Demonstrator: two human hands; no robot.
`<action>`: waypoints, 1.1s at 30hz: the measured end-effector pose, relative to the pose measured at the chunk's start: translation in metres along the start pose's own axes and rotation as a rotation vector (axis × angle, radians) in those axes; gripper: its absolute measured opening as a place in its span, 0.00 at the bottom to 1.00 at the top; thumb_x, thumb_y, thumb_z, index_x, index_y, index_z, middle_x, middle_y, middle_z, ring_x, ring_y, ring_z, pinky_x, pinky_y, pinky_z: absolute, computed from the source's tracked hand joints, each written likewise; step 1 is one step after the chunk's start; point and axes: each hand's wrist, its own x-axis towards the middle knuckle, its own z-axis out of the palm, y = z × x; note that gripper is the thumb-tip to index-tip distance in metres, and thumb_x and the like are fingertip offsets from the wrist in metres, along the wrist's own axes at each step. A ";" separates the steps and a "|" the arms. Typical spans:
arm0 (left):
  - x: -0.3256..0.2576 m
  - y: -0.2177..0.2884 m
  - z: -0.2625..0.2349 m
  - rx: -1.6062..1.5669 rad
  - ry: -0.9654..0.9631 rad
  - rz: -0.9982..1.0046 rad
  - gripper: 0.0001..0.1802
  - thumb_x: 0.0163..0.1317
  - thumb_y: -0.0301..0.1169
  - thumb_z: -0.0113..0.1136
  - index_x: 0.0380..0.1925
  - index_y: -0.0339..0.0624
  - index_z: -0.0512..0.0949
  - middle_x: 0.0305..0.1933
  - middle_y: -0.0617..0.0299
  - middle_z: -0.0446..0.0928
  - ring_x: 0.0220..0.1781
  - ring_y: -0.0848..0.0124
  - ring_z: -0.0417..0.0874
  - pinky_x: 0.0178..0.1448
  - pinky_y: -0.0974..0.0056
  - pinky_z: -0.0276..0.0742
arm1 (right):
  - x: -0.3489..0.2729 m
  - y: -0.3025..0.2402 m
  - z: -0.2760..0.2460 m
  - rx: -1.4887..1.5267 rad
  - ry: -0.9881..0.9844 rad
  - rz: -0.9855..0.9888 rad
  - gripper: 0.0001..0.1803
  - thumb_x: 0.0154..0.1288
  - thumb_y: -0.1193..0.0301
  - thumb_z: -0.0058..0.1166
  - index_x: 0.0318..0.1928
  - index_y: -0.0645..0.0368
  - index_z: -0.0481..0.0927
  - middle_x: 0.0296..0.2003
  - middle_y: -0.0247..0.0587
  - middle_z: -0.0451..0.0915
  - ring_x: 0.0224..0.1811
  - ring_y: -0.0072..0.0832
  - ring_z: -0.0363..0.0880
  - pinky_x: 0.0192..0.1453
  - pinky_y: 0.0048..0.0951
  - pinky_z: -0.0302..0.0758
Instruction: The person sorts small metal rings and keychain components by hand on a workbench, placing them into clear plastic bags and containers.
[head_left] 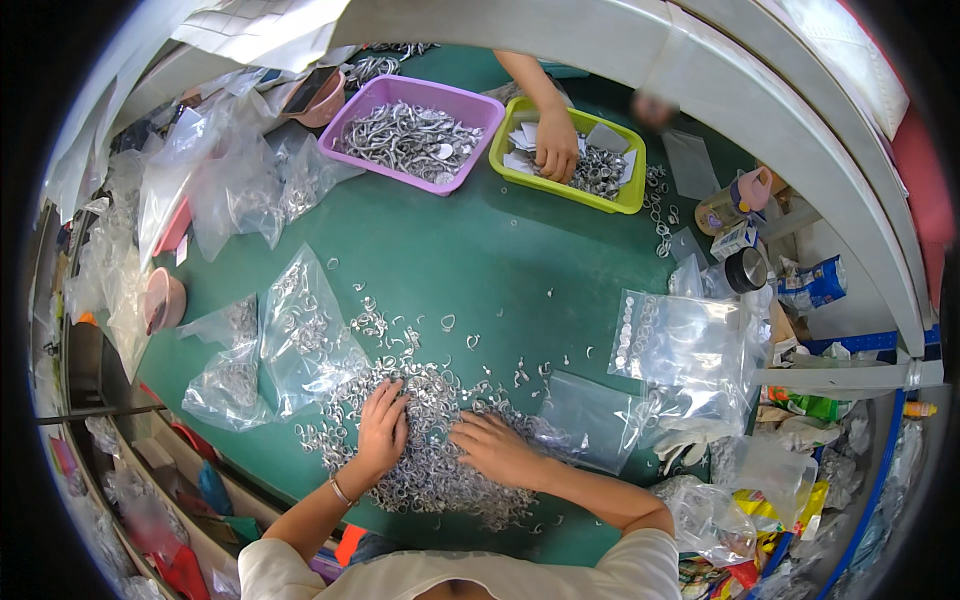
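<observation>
A large heap of small silvery metal rings [430, 490] covers the near part of the green table [400, 240]. My left hand [382, 430] lies on the heap's left side, its fingers stretched forward over the pieces. On the right side rests my right hand [495, 450], with fingers apart and pointing left into the rings. Neither hand shows a piece gripped in it, though the undersides are hidden. Loose rings are scattered beyond my fingertips. Just left of the heap lies a clear plastic bag [305, 335] with rings inside, and a flat clear bag [592, 420] touches its right edge.
Across the table, another person's hand [556, 145] reaches into a yellow-green basin [628, 200] of metal pieces and white cards. A purple basin [400, 178] holds more pieces. Plastic bags [225, 185] crowd the left; a bottle [735, 200] and black-capped jar [745, 270] stand right.
</observation>
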 end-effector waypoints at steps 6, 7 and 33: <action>-0.011 -0.012 0.001 0.148 -0.160 -0.034 0.27 0.57 0.28 0.54 0.59 0.38 0.65 0.69 0.50 0.55 0.71 0.47 0.50 0.70 0.41 0.44 | 0.019 0.025 -0.041 0.229 0.361 0.059 0.10 0.58 0.74 0.54 0.40 0.64 0.77 0.40 0.45 0.76 0.45 0.41 0.74 0.50 0.33 0.71; -0.012 -0.014 0.002 0.127 -0.152 -0.026 0.27 0.57 0.28 0.53 0.59 0.38 0.65 0.69 0.50 0.55 0.71 0.47 0.50 0.70 0.42 0.44 | 0.020 0.036 -0.049 0.268 0.405 0.164 0.09 0.58 0.74 0.54 0.40 0.63 0.77 0.39 0.46 0.76 0.45 0.41 0.74 0.49 0.34 0.72; -0.009 -0.014 0.000 0.081 -0.142 -0.057 0.26 0.54 0.24 0.50 0.57 0.37 0.66 0.67 0.48 0.57 0.70 0.46 0.52 0.70 0.43 0.46 | 0.076 0.206 -0.193 -0.686 1.007 0.667 0.28 0.51 0.75 0.57 0.56 0.57 0.69 0.55 0.46 0.66 0.60 0.51 0.58 0.59 0.49 0.61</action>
